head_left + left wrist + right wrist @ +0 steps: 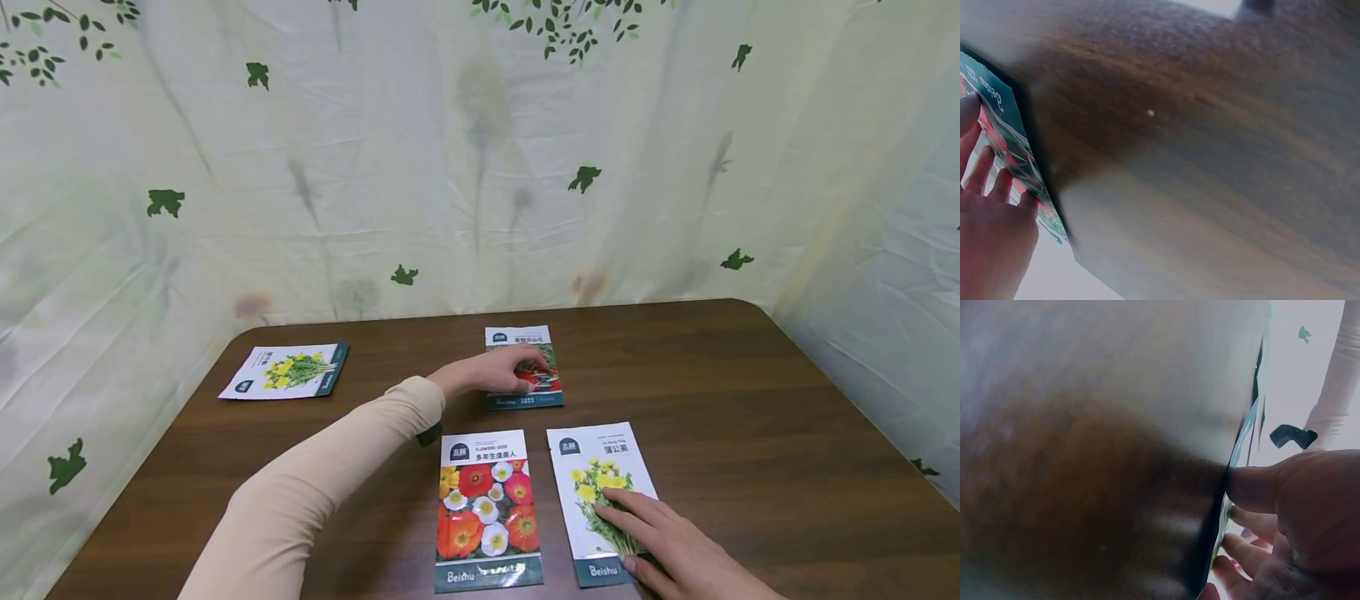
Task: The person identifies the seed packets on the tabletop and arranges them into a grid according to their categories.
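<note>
My left hand (504,369) reaches to the back of the table, its fingertips and thumb touching the face of a seed packet with red and green print (553,367). In the left wrist view that packet (1019,140) lies under the spread fingers. At the front right, my right hand (667,542) rests its fingers on a seed packet with yellow flowers (592,454); the thumb is at its lower edge. Left of it lies a seed packet with red and white poppies (487,508), touched by neither hand.
Another yellow-flower seed packet (288,372) lies sideways at the back left of the brown wooden table (720,417). A pale curtain with green leaf prints (420,167) hangs behind the table and along its sides.
</note>
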Demonstrator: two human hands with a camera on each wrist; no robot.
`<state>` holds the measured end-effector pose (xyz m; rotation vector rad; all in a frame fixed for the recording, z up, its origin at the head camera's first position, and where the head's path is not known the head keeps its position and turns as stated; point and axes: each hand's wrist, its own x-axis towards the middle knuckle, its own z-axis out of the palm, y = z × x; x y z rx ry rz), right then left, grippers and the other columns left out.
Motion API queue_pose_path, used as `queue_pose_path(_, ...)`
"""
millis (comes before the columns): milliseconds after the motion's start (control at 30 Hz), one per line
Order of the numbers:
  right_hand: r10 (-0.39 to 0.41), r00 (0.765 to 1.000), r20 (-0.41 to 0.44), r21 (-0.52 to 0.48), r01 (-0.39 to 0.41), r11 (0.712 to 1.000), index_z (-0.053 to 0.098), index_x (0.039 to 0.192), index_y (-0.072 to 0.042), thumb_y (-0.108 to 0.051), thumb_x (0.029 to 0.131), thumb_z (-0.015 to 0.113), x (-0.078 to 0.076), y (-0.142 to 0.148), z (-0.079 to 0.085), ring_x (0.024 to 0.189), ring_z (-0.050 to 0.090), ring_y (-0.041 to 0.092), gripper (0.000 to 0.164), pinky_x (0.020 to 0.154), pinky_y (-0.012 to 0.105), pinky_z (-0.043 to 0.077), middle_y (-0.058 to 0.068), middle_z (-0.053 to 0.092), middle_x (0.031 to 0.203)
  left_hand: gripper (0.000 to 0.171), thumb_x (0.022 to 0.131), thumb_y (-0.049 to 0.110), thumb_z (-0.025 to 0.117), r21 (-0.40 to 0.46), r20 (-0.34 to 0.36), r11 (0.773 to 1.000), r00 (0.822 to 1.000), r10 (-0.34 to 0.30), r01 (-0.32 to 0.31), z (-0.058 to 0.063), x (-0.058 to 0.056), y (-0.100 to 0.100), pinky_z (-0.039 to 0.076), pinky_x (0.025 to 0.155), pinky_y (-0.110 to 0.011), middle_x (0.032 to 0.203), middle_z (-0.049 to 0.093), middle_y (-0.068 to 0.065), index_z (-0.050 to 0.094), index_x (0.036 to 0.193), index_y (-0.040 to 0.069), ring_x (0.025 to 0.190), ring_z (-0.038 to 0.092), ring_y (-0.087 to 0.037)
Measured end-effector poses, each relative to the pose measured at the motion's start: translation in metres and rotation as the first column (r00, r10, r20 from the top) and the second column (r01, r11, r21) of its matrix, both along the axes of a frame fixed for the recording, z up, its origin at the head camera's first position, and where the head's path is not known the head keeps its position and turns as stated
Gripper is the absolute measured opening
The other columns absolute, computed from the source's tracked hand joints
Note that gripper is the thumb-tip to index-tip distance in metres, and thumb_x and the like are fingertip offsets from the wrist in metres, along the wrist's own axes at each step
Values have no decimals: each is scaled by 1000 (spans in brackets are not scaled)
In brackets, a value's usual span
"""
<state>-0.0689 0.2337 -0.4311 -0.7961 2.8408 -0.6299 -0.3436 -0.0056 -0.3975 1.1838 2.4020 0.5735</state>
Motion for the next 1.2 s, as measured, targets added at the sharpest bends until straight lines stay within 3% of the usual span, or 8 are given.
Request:
queue_pose_path(233,3,1000,2,-2,-3,1000,46,148,-26,-52,99,48,0,0,-1,125,45,23,56,94,46,48,0,40,150,41,95,15,62,-4,4,1000,1000,13,-13,-2,-1,5,26,114,-40,148,41,-6,56,136,16,137,34,-23)
queue_pose_path(700,22,999,-28,-9,-22,1000,46,147,-25,-51,99,49,1,2,-2,124,45,22,55,92,42,50,1,41,149,40,96,17,61,-57,-75,998,997,-29,25,2,1,15,30,112,-38,145,44,-6,55,135,16,132,39,-21)
queue_pose_path(1200,-6,998,59,-8,6,1000,46,148,-26,-55,98,48,-1,0,3,126,44,24,58,95,45,48,1,39,151,40,95,16,61,-36,-105,998,993,-56,53,-2,-4,23,30,111,-36,142,46,-6,55,135,14,131,41,-20)
